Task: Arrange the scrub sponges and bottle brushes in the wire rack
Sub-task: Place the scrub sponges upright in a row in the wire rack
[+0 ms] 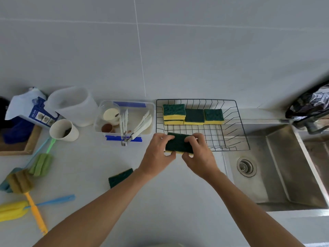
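Note:
A black wire rack (229, 129) stands on the counter beside the sink, with several green-and-yellow scrub sponges (194, 116) lined along its back. My left hand (156, 154) and my right hand (199, 155) both grip one green-topped scrub sponge (179, 144) at the rack's front left corner. Another scrub sponge (120, 177) lies on the counter, partly behind my left forearm. Bottle brushes lie at the far left: a green one (41, 164), a brown-headed one with an orange handle (19, 180), and a yellow one (12, 210) with a blue handle.
A clear plastic tub (151, 107) holding white utensils and small cups sits left of the rack. A white cup (63, 130), a white jug (74, 106) and a blue-and-white bag (30, 107) stand at the back left. The steel sink (277, 168) is on the right.

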